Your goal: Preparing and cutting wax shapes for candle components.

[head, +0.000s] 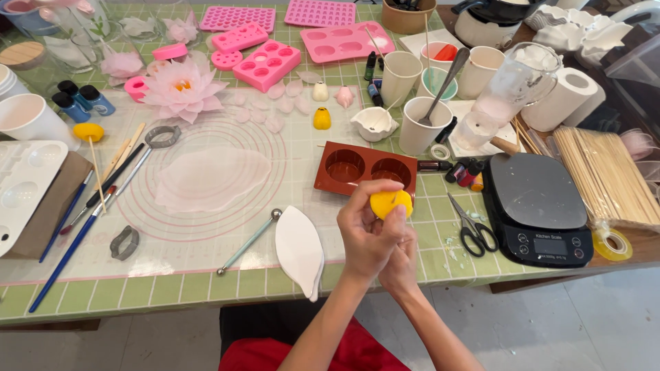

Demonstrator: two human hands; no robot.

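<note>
Two hands, one yellow ball at the surface's near edge

Both of your hands meet just past the front edge of the surface (206,288). Your left hand (368,237) has its grip clamped on a small yellow ball (392,203), fingers curled round it from the left. Your right hand (402,264) sits beneath and behind, pressed against the left; whether its grip is closed on anything you cannot tell from here, since the left hand covers most of it.

At 12 o'clock from the ball, almost touching distance, lies the brown two-cup mould (366,168). At 3 o'clock rest the black-handled scissors (473,227), and beyond them the black kitchen scale (536,206). At 9 o'clock the white leaf-shaped piece (300,251) overhangs the edge, with the ball-tipped tool (247,242) just left of it. Further at 10 o'clock is the translucent petal sheet (210,180) on the ringed mat.

Toward 12 o'clock, past the mould, the way is crowded: a white cup with a spoon (421,124), a small white dish (375,124), and small paint bottles (464,172). Pink moulds (268,65) and the pink paper flower (182,86) stand at 11 o'clock.
</note>
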